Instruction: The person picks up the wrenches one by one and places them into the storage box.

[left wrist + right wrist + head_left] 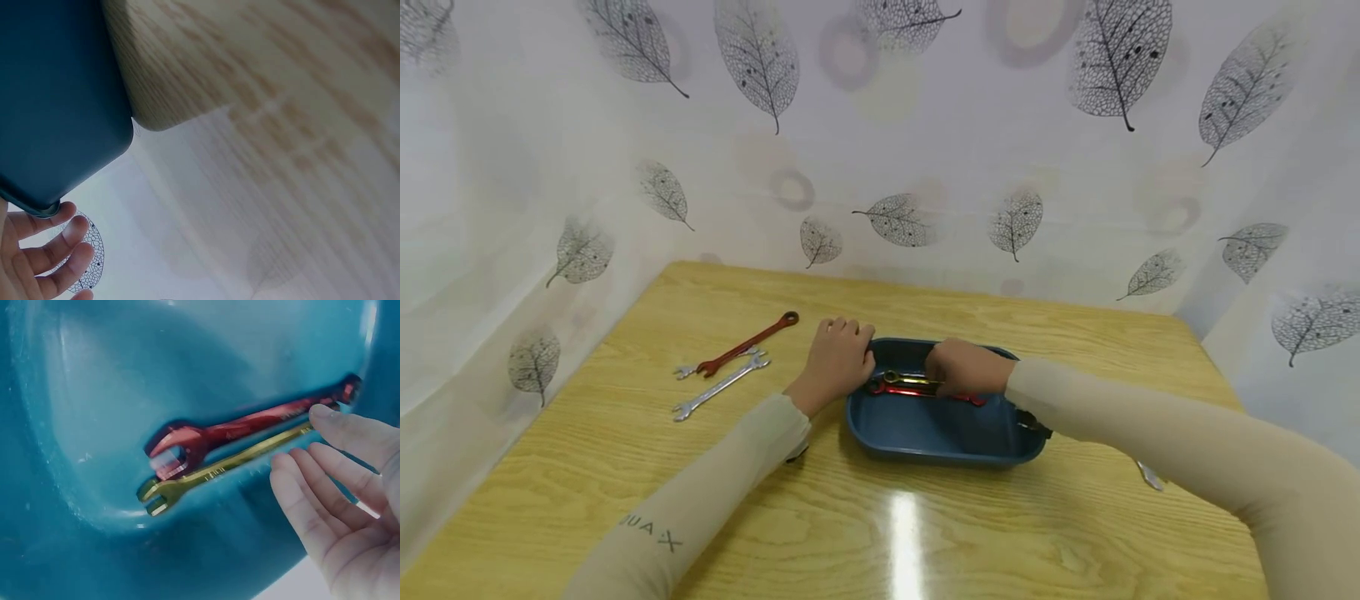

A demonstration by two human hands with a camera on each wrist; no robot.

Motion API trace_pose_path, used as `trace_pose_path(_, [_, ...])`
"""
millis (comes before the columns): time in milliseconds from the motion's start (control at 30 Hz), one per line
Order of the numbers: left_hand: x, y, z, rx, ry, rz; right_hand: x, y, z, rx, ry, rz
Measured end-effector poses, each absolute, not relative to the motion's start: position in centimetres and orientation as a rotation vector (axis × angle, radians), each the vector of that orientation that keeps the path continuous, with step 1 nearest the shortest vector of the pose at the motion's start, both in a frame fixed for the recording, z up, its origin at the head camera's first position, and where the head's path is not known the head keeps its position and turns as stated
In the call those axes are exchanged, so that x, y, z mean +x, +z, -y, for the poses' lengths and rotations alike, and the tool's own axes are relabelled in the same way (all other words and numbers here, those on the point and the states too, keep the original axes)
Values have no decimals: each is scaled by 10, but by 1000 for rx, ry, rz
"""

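A dark blue tray (932, 429) sits on the table, holding a red wrench (250, 425) and a thinner yellow wrench (240, 460) side by side. My left hand (841, 358) grips the tray's left rim near the far corner. Its fingers (53, 253) are outside the wall in the left wrist view, while the thumb is hidden there. Inside the tray, my right hand (966, 367) is over the wrenches. In the right wrist view its thumb and fingers are spread apart, the tips right beside the yellow wrench's far end.
Left of the tray lie a red wrench (748, 342) and a silver wrench (721, 387), with another silver wrench (685, 371) partly under the red one. A silver tool end (1150, 477) shows past the right sleeve. Leaf-patterned cloth (895, 167) hangs behind the wooden table (820, 533).
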State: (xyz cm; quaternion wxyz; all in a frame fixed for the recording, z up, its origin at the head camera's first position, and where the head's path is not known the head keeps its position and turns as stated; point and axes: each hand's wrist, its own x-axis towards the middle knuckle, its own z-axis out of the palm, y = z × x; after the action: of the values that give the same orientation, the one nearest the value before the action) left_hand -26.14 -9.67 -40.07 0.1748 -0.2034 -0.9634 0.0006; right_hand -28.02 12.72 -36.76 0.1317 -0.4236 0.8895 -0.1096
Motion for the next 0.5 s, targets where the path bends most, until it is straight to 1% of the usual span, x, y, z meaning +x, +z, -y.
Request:
trace_pose_path(333, [-259, -399, 96, -576, -17, 2738, -267, -326, -141, -1117, -424, -2660])
trace_pose_path(500, [-260, -399, 96, -577, -18, 2736, -254, -306, -150, -1135, -471, -2727])
